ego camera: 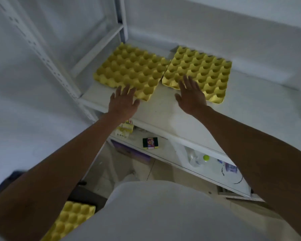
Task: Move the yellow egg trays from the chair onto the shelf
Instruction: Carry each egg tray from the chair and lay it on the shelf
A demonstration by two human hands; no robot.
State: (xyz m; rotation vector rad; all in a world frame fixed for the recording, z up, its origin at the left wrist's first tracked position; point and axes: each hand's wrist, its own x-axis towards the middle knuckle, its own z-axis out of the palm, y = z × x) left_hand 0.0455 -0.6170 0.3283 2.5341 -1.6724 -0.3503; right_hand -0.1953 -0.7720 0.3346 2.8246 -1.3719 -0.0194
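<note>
Two yellow egg trays lie flat side by side on the white shelf (165, 112). The left tray (130, 68) sits near the shelf's corner post, the right tray (203, 70) beside it, their edges almost touching. My left hand (123, 101) is flat and open over the near corner of the left tray. Fingers spread, my right hand (191, 94) rests over the near edge of the right tray. Neither hand grips anything. Another yellow egg tray (69, 221) shows at the bottom left, on a dark chair (87, 193) partly hidden by my arm and body.
White walls close in behind and to the left of the shelf, with a perforated upright post (47, 56). A lower shelf holds a small dark box (150, 143), a clear bottle with a green cap (206, 157) and yellow packets (124, 127). Tiled floor lies below.
</note>
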